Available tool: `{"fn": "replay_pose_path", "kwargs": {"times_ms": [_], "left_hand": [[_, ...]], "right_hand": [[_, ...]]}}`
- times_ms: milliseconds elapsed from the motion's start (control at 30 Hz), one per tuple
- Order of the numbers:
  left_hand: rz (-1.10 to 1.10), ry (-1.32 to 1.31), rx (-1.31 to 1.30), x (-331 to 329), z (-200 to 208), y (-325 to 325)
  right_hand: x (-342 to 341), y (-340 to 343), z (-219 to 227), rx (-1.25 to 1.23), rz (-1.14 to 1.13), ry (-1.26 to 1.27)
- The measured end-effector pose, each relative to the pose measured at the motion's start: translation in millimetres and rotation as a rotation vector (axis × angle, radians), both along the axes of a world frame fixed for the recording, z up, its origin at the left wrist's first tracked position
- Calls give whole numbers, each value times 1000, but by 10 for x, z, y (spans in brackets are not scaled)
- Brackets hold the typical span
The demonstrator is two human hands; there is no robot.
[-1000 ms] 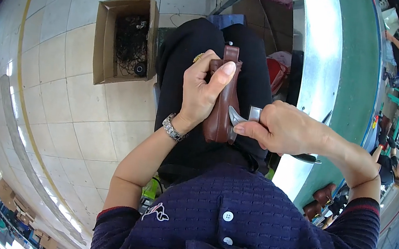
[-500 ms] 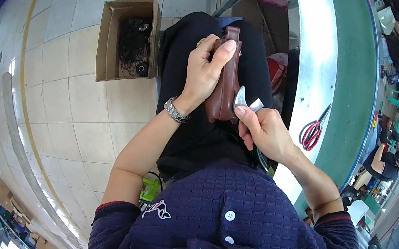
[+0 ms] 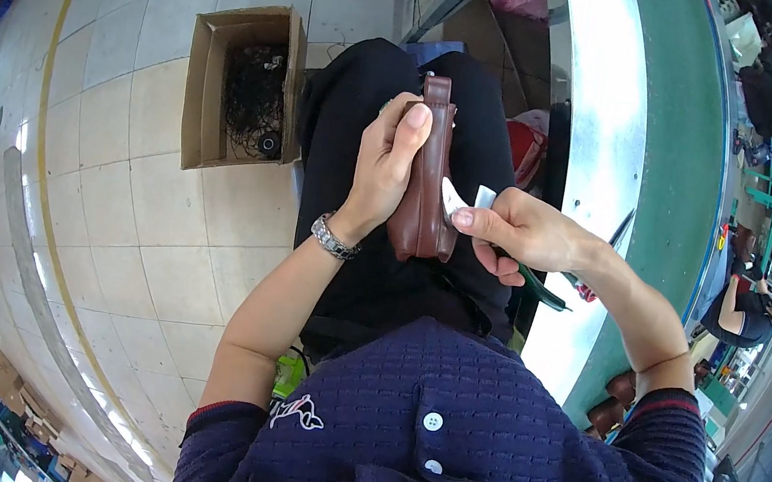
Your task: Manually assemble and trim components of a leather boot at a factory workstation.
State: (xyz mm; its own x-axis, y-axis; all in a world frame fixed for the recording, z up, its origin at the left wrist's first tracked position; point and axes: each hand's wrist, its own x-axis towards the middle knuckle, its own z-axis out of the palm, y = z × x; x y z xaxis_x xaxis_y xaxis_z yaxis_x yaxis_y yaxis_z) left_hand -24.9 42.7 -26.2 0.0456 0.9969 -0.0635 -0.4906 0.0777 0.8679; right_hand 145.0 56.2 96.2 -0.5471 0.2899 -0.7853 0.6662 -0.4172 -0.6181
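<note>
A small brown leather bag (image 3: pixel 422 209), long and narrow with a short strap or tab at its far end, is held upright over my lap. My left hand (image 3: pixel 390 149) is closed round its upper left side, thumb lying on top. In my right hand (image 3: pixel 526 230) is a green-handled tool with two silver jaws (image 3: pixel 451 198), spread apart like shears. One jaw reaches the bag's lower right side; whether it touches the leather I cannot tell. My fingers hide the tool's pivot and most of its handles.
On the left floor stands an open cardboard box (image 3: pixel 193 89) with tangled black strands inside. A metal-edged bench (image 3: pixel 609 105) with a green top runs along my right. Red-handled scissors (image 3: pixel 586 291) lie there, partly behind my right forearm. Brown bags (image 3: pixel 618 389) and co-workers (image 3: pixel 752 314) are further right.
The bag and my left hand have come slightly nearer to me. My right hand has shifted right, turning the tool so that its green handle now points out to the right.
</note>
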Motion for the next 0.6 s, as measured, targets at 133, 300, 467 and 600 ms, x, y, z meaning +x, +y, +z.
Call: {"fn": "replay_pose_path", "kwargs": {"times_ms": [133,300,467,600], "left_hand": [[31,82,12,-46,-21,-22],[75,46,-18,-21,69,6],[85,112,39,-21,59,0],[78,122,52,5,55,5]], "right_hand": [[-110,133,100,52,169,-136],[-266,213,261,207,350,-334],[-222,-76,217,123,92,-308],[-223,-403,121,307,-131,-275]]}}
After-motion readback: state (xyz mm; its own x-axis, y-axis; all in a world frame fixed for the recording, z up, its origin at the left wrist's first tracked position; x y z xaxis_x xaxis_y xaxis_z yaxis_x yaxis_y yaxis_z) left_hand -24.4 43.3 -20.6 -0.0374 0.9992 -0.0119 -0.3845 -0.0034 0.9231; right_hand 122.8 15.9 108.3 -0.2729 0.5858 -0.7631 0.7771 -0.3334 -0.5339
